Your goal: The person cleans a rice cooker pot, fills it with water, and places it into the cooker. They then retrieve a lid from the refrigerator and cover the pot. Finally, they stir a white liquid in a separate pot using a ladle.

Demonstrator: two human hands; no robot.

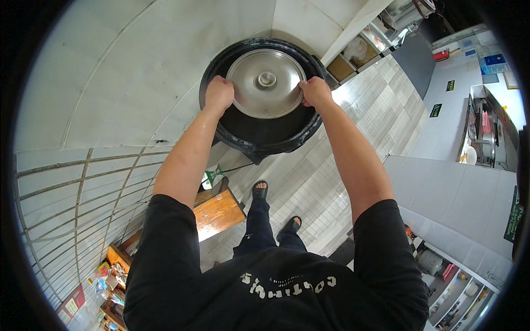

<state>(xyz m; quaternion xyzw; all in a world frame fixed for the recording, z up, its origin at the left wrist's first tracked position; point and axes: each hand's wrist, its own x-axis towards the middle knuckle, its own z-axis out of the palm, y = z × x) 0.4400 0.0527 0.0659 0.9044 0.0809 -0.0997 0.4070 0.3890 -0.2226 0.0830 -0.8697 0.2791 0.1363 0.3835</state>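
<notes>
Both my arms reach forward over a large round black bin [270,148], which looks lined with black plastic. A round steel pot lid [248,74] with a small knob [266,79] in its middle is held level over the bin's opening. My left hand [220,95] grips the lid's left rim, fingers curled under it. On the right rim, my right hand [317,92] is closed with the thumb on the edge. Whether anything lies beneath the lid is hidden.
White wall panels [132,71] rise on the left and behind the bin. A wooden stool or bench [221,214] stands near my feet at left. Shelves with bowls [359,52] are at the far right, with a white partition [447,187] nearer. Pale tiles cover the floor [353,143].
</notes>
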